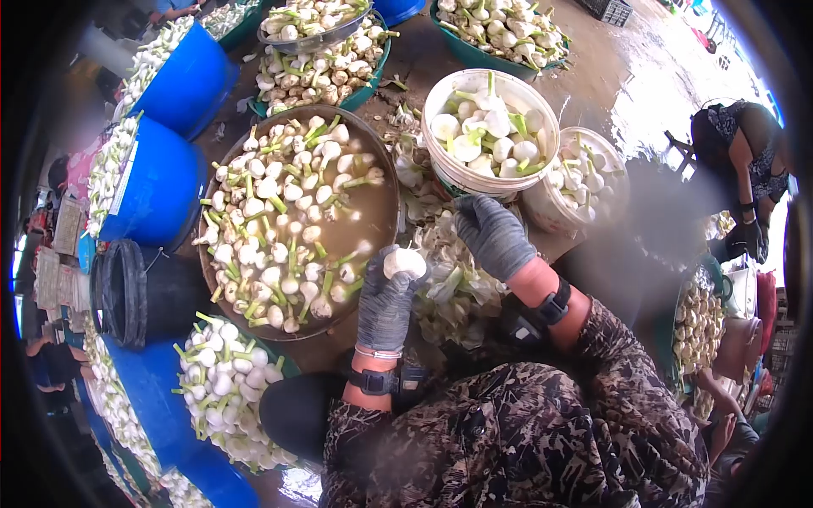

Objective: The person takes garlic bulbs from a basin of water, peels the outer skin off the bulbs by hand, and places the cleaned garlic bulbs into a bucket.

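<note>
Holding one white garlic bulb [405, 263] in the left hand [388, 295], fingers curled round its underside, at the edge of the water basin [360, 216] of garlic; peel heap [449, 292] just beside. Right hand [494, 237] apart from the bulb, fingers bent in, near the white bucket [449, 172]; can't tell if it pinches anything

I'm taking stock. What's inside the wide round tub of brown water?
Inside the tub, many garlic bulbs with green stems sit in murky water, crowded toward the picture's left. The tub's bottom, and anything lower down, is covered by bulbs and cloudy water.
</note>
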A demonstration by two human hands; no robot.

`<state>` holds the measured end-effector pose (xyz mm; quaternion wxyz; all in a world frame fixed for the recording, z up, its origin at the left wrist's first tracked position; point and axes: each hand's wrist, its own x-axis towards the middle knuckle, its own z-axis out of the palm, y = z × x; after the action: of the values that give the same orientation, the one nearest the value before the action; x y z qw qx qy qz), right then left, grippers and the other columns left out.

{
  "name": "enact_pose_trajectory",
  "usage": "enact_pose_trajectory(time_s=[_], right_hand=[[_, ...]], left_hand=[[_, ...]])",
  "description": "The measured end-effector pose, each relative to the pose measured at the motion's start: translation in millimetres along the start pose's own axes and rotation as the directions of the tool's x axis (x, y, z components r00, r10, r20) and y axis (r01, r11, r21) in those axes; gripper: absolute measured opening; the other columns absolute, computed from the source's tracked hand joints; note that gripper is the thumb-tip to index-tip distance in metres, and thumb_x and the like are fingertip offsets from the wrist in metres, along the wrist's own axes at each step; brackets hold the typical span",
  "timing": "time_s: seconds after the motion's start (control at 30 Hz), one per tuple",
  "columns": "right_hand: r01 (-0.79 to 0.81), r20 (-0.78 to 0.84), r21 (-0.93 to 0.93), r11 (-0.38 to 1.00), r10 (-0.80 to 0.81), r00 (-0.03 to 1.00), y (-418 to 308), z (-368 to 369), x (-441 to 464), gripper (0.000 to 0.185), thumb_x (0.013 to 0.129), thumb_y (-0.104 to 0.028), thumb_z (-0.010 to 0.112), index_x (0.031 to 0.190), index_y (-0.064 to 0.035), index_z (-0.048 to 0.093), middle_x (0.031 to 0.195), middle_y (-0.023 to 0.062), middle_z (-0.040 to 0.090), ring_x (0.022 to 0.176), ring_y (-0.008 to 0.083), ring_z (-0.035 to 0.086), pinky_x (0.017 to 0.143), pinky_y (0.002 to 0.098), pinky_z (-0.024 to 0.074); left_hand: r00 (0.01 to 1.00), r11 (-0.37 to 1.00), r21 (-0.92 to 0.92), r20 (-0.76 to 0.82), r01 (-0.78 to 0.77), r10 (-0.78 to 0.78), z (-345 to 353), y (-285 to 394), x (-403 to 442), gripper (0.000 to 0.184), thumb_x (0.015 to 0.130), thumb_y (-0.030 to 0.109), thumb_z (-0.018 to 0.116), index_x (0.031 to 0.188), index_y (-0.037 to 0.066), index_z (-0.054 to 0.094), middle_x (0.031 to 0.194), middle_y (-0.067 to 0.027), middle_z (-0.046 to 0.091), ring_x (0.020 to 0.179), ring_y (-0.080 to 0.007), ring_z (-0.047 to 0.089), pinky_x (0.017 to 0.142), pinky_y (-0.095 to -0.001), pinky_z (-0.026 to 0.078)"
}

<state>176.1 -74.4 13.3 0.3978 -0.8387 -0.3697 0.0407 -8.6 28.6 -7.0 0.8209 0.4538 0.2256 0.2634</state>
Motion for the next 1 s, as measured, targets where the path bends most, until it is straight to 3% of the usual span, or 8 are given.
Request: enact_pose_trajectory(time_s=[0.07,0.23,0.47,0.57,0.73,0.87,0.93,1.0], right_hand=[[0.017,0.062,0.421,0.907,-0.048,0.997,-31,-11,-15,0.02,0.086,-0.019,0.068,0.098,-0.0045,0.064,0.083,0.0138,0.065,0.072,0.0288,0.064,0.067,0.0378,0.052],[0.132,0.126,0.321,0.938,-0.18,0.976,-50,-8,-26,0.023,0.085,-0.023,0.071,0.097,-0.0049,0.064,0.08,0.0125,0.064,0.07,0.0276,0.064,0.065,0.0355,0.0513],[-0.16,0.12,0.331,0.93,0.127,0.985,-13,10,-7,0.016,0.085,-0.016,0.071,0.092,-0.004,0.062,0.08,0.0128,0.066,0.069,0.0277,0.063,0.065,0.0343,0.0512],[0.214,-0.028,0.361,0.908,-0.219,0.975,-39,-12,-10,0.024,0.082,-0.019,0.073,0.099,-0.0046,0.065,0.09,0.0152,0.064,0.08,0.0319,0.063,0.07,0.0385,0.0514],[0.265,0.126,0.274,0.924,-0.307,0.943,-47,-10,-18,0.018,0.08,-0.018,0.071,0.089,-0.0051,0.064,0.081,0.0156,0.061,0.077,0.0367,0.06,0.068,0.0433,0.0497],[-0.081,0.114,0.313,0.946,0.047,0.992,-2,11,-1,0.014,0.082,-0.014,0.067,0.089,-0.0047,0.06,0.078,0.0161,0.061,0.076,0.038,0.06,0.068,0.0422,0.0494],[-0.087,0.027,0.302,0.949,0.083,0.996,26,21,8,0.011,0.082,-0.011,0.065,0.089,-0.0044,0.06,0.08,0.0168,0.061,0.078,0.0381,0.06,0.07,0.0424,0.0497],[0.093,-0.056,0.164,0.982,-0.085,0.995,8,6,4,0.01,0.082,-0.01,0.065,0.089,-0.0043,0.06,0.081,0.017,0.061,0.079,0.0382,0.06,0.071,0.0431,0.0496]], left_hand=[[0.998,1.0,-0.028,-0.059,-0.012,0.01,3,3,3,0.045,0.087,0.019,0.071,0.125,0.007,0.051,0.116,-0.0081,0.054,0.103,-0.0229,0.058,0.091,-0.0407,0.055],[0.995,0.994,0.101,-0.087,0.05,-0.041,7,5,3,0.042,0.086,0.011,0.07,0.123,0.006,0.051,0.116,-0.0086,0.056,0.104,-0.0216,0.058,0.095,-0.0384,0.053],[0.998,0.998,0.026,0.023,0.051,-0.052,0,4,-3,0.042,0.088,0.014,0.07,0.124,0.007,0.051,0.114,-0.0085,0.056,0.103,-0.0227,0.058,0.089,-0.0415,0.056],[0.999,0.999,0.004,0.004,0.036,-0.036,1,6,1,0.041,0.088,0.015,0.07,0.123,0.006,0.052,0.112,-0.0072,0.058,0.1,-0.0196,0.059,0.088,-0.0366,0.055],[1.0,0.936,0.352,-0.007,0.019,-0.018,4,10,1,0.039,0.087,0.016,0.071,0.121,0.005,0.055,0.107,-0.0037,0.061,0.096,-0.0142,0.06,0.085,-0.0277,0.051],[0.997,0.989,0.139,0.061,0.043,-0.052,1,5,-3,0.047,0.086,0.017,0.072,0.127,0.006,0.052,0.112,-0.0066,0.06,0.101,-0.0186,0.059,0.09,-0.0373,0.052],[0.995,0.999,0.03,0.093,0.027,-0.03,7,8,-3,0.048,0.087,0.019,0.07,0.129,0.007,0.05,0.114,-0.0079,0.059,0.103,-0.0211,0.059,0.092,-0.0427,0.052],[0.971,0.89,-0.402,0.178,0.218,-0.157,15,19,-2,0.048,0.092,0.025,0.063,0.134,0.009,0.047,0.118,-0.0104,0.058,0.108,-0.0267,0.059,0.096,-0.0539,0.049]])
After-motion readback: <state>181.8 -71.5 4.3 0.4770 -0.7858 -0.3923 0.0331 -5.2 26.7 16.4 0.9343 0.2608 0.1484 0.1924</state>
